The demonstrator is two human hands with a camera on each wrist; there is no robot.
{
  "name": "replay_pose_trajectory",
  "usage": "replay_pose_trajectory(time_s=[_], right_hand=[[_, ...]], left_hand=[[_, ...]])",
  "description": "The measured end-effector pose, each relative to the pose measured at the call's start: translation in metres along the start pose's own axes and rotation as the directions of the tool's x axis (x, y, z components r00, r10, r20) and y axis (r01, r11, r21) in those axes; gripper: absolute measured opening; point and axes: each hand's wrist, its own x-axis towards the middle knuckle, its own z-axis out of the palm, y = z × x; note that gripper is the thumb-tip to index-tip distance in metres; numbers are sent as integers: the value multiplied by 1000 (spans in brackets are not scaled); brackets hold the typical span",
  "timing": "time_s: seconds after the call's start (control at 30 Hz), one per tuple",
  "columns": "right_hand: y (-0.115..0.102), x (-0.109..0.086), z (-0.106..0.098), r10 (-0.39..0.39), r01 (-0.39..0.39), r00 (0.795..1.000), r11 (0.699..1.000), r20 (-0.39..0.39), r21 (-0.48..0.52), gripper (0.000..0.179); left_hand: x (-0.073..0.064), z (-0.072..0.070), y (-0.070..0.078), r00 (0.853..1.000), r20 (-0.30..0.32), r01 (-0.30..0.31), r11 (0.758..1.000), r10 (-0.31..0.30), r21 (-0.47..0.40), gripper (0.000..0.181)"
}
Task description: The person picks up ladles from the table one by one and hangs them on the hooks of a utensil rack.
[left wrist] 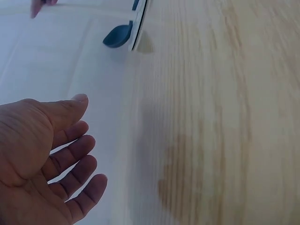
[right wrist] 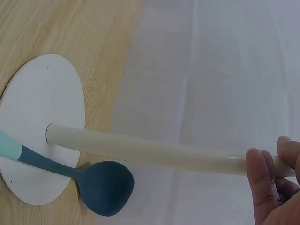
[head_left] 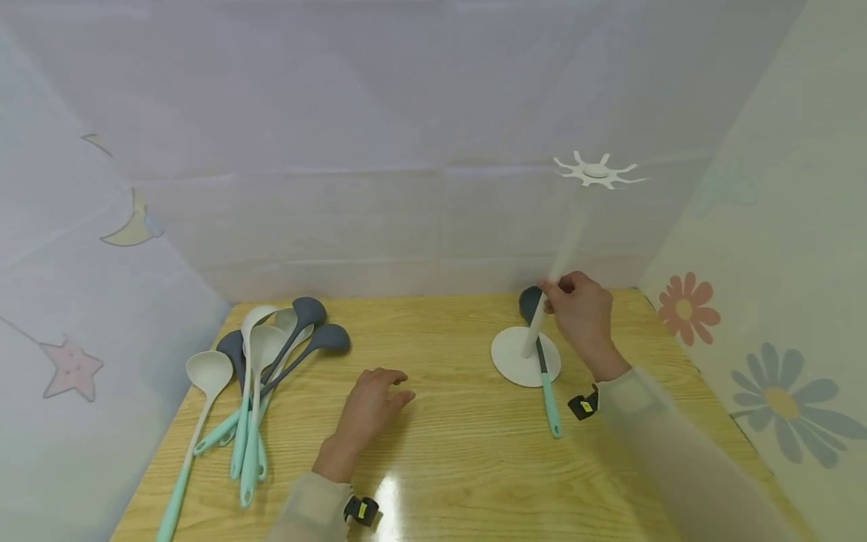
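Observation:
A white utensil stand (head_left: 511,355) has a round base, an upright pole and a ring of hooks (head_left: 596,173) on top. My right hand (head_left: 582,312) pinches its pole (right wrist: 164,154) partway up, between thumb and fingers. Across the base lies a dark grey ladle (head_left: 550,406), its mint handle pointing toward me; its bowl (right wrist: 105,187) extends past the base's far edge. My left hand (head_left: 369,406) hovers over the middle of the table, holding nothing, its fingers (left wrist: 77,152) loosely bent and the thumb apart.
At the left, several white and dark grey utensils with mint handles (head_left: 250,459) lie in an overlapping pile. Beside them is a white ladle (head_left: 208,373). The wooden table (head_left: 460,459) meets a pale cloth backdrop (head_left: 379,150) behind and patterned side panels (head_left: 779,248).

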Motion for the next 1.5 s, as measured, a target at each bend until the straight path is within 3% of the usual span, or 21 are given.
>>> replay_pose_trajectory(time_s=[0.3,0.47,0.63,0.87,1.07,1.3,1.4,1.5], right_hand=[[-27,-20,30,-64,58,996,993,55,102,36],[-43,-33,43,-90,77,992,987,85,143,34],[-56,-46,54,-110,90,987,983,118,162,34],[-64,-57,64,-134,107,981,976,139,190,33],[-62,-60,63,-177,136,968,966,176,220,34],[-39,-69,50,-186,110,931,964,315,242,36],[-23,-76,50,-162,104,927,978,339,182,29],[-7,-82,56,-119,118,917,993,381,25,23]], left_hand=[[14,21,17,995,76,-61,998,63,-24,32],[26,38,28,991,115,-65,998,63,6,33],[37,44,43,991,123,-53,998,55,-14,36],[54,37,69,996,57,-57,992,64,-112,43],[68,28,90,991,-33,-134,971,131,-197,28],[74,21,101,978,-133,-177,974,158,-139,22],[75,20,102,974,-147,-186,978,170,-98,19],[75,18,102,972,-157,-188,980,175,-68,17]])
